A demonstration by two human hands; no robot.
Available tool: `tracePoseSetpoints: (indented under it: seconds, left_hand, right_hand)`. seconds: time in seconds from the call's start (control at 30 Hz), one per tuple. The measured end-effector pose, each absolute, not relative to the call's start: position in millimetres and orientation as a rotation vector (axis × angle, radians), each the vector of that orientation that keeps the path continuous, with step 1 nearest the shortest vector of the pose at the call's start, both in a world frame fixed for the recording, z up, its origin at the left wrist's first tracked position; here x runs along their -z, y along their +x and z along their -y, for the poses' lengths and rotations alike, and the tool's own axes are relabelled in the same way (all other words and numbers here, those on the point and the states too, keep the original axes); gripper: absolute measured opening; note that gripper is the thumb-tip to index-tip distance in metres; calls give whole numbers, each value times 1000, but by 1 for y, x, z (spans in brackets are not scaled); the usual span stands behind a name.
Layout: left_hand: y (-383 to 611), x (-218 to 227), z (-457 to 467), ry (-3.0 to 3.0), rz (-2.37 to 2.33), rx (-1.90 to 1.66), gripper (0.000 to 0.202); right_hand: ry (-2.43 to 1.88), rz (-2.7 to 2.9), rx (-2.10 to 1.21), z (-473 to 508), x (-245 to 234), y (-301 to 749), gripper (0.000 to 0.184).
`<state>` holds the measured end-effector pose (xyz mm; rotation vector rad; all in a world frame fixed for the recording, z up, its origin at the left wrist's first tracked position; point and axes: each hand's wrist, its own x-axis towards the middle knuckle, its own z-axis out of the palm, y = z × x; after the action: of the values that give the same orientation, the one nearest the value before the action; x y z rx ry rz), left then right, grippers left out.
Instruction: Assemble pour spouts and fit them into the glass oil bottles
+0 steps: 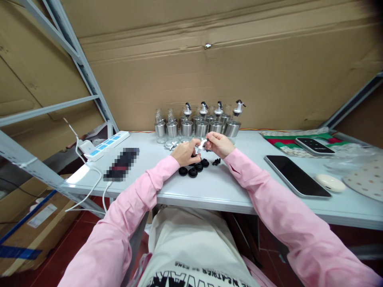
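Note:
My left hand (187, 153) is closed on a silver pour spout (203, 144) above the table. The fingertips of my right hand (221, 145) pinch at the spout's upper end, where something small and dark shows; its exact shape is hidden by the fingers. Below my left hand lie several black rubber stoppers (192, 172). Several tiny black pieces (216, 162) are grouped under my right hand. Loose silver spouts (172, 144) lie behind my left hand. Beyond both hands stand glass bottles with steel sleeves (187, 128), some topped with silver-and-black pour spouts (204, 107).
A power strip (109, 145) with a white cable and a blurred-out dark object (122, 165) lie at left. On the right are a phone (296, 175), a cream oval case (330, 183), another dark-faced device (314, 146) and patterned cloth (281, 147). Cardboard (191, 71) walls the back.

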<state>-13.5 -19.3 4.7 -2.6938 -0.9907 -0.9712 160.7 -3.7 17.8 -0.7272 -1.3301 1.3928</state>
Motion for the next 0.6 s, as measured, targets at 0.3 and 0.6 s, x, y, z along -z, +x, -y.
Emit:
tracePoseSetpoints:
  seconds: [0.3,0.6]
  left_hand:
    - [-13,-4,19,-2704,962,970,35]
    - [-12,-4,18,-2697,951,961,36]
  right_hand:
    - [-751,1381,-1557,9,-21,158,47]
    - [-727,1380,-1568,7,-20,160,47]
